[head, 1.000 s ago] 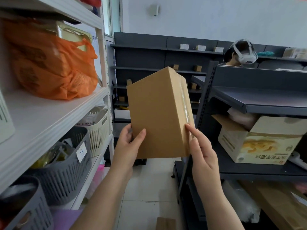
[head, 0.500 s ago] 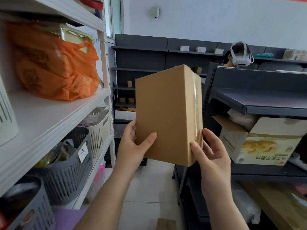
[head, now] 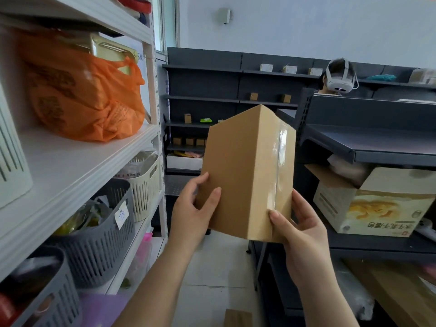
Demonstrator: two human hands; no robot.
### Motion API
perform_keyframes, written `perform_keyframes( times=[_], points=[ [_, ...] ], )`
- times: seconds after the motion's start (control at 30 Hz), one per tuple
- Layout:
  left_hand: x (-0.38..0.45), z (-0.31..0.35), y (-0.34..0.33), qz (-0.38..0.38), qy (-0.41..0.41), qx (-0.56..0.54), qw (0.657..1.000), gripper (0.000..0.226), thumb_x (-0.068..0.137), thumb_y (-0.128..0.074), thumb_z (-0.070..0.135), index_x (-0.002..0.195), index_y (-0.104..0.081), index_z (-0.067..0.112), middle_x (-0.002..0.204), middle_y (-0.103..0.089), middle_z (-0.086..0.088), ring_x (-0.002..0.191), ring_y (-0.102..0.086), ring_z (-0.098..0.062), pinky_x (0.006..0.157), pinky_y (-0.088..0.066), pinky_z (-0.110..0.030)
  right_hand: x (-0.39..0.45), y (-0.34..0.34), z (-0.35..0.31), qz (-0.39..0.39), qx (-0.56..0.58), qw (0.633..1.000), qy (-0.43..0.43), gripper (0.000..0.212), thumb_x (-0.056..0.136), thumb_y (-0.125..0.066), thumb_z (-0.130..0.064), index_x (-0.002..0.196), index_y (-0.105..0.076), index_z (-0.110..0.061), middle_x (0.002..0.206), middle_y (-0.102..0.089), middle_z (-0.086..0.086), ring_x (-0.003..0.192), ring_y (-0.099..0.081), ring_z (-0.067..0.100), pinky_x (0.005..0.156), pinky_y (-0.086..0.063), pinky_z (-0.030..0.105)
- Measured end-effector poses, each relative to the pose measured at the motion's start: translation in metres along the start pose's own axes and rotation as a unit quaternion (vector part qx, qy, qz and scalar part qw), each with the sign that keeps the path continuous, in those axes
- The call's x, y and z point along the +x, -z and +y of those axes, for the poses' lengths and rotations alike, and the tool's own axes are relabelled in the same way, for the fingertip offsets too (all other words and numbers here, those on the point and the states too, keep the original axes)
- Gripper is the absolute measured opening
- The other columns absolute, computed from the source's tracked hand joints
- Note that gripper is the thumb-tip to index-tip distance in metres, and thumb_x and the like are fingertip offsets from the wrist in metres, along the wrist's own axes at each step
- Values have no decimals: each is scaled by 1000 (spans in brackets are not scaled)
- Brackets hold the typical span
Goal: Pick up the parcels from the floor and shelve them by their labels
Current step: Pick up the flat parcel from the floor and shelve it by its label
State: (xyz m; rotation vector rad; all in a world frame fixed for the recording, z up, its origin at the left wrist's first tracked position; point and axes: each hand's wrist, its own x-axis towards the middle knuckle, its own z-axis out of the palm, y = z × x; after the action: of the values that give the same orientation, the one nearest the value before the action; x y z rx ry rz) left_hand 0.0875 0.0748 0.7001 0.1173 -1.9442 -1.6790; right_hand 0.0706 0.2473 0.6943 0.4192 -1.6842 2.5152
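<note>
Cardboard parcel (head: 245,175) held upright, chest-high, taped edge forward; likely turned to find the label, none visible. Left hand (head: 192,215) clasping lower left face; right hand (head: 298,228) pinching bottom corner.

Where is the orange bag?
In the head view the orange plastic bag sits on the left, on the white shelf, above the grey basket and left of the cardboard box held in both hands.
</note>
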Motion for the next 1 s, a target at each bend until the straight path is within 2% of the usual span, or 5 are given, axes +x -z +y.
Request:
perform_keyframes(
  times=[0.2,0.4,0.7,0.83,1.0],
  points=[
    [-1,0,2,-1,19,15,1000,48,86,-52,35,133,-44,31,140,-47,7,127,-45,-9,108,-37,-34,-1,-3,5,-41,-13,999,1,85,30,-89,-46,110,-59,-42,114,-70,-8,103,-67,12,74,-55,23],
    [-4,-2,0,-75,41,-21,996,68,75,-41,55,137,-41,27,134,-50,11,103,-45,16,73,-37,6,-1,-2,9,-26,-65,997,22,70,50,-81,-21,112,-57,-40,115,-69,-6,106,-65,13,82,-56,28],
    [-2,-10,6,-136,52,-19,989,84,57,-62,61,133,-47,30,114,-67,14,102,-63,2,87,-53,-23,0,-1,10,-26,-86,995,30,60,52,-77,-17,108,-62,-31,103,-73,-13,97,-68,6,71,-53,16],
    [-4,-10,5,-126,42,-24,991,65,63,-69,47,124,-57,28,101,-72,20,97,-65,1,76,-52,-16,1,-1,7,-32,-79,996,24,49,64,-71,-8,106,-62,-31,101,-74,-15,94,-69,4,68,-53,13],
    [-6,-8,3,-125,45,-44,990,57,64,-69,43,119,-59,31,100,-73,17,95,-66,0,71,-52,-14,4,3,9,-9,-65,998,13,36,81,-59,-31,116,-63,-26,115,-70,-7,110,-63,12,94,-51,40]
  ],
)
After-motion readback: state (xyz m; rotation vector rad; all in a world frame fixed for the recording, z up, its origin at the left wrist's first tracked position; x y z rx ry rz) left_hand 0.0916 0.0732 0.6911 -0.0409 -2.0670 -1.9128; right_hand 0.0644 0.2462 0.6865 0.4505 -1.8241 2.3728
